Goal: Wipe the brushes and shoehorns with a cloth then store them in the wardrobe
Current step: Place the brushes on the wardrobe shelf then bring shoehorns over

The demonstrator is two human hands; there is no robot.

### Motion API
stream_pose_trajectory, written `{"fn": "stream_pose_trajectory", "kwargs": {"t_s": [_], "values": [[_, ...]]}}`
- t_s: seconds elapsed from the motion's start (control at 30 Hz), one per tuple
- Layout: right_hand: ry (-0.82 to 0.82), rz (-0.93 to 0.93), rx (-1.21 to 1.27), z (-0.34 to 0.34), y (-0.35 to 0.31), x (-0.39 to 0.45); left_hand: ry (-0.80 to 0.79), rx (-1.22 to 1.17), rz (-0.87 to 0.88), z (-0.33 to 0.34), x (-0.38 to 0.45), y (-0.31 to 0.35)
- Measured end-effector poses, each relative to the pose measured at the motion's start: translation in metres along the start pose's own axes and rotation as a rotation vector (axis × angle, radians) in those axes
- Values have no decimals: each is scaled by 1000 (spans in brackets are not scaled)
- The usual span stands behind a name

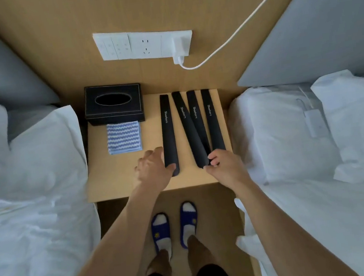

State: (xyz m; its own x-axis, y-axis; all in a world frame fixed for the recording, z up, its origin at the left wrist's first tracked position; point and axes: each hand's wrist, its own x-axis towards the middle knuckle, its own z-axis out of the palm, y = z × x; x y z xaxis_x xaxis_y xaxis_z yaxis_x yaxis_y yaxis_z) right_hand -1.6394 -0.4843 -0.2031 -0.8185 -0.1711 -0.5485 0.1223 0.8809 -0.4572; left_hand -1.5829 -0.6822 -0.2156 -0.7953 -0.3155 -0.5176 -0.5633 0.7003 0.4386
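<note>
Four flat black plastic shoehorns (188, 123) lie lengthwise on the wooden desk (121, 181), near ends toward the person.
Left hand (153, 167) fingers curl round the leftmost; right hand (223, 167) pinches the second.

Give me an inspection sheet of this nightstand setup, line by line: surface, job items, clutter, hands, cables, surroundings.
Surface: wooden nightstand between two beds.
Job's things: four black shoehorns lying lengthwise; folded striped cloth at left; no brushes seen.
Clutter: black tissue box behind the cloth.
Hands: left hand grips the leftmost shoehorn's near end; right hand pinches the near ends of the right-hand shoehorns.
Cables: white charger cable running from the wall socket panel.
Surroundings: white bedding both sides; wardrobe not in view.
</note>
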Motion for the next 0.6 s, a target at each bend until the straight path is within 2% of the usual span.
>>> {"fn": "stream_pose_trajectory", "kwargs": {"t_s": [0.2,0.33,0.6], "values": [[-45,105,5,27,16,98,-90,-48,-154,46,74,-13],[20,116,-28,46,25,154,-89,-42,-249,73,119,-15],[51,114,-284,66,27,201,-40,48,-358,99,166,-16]]}}
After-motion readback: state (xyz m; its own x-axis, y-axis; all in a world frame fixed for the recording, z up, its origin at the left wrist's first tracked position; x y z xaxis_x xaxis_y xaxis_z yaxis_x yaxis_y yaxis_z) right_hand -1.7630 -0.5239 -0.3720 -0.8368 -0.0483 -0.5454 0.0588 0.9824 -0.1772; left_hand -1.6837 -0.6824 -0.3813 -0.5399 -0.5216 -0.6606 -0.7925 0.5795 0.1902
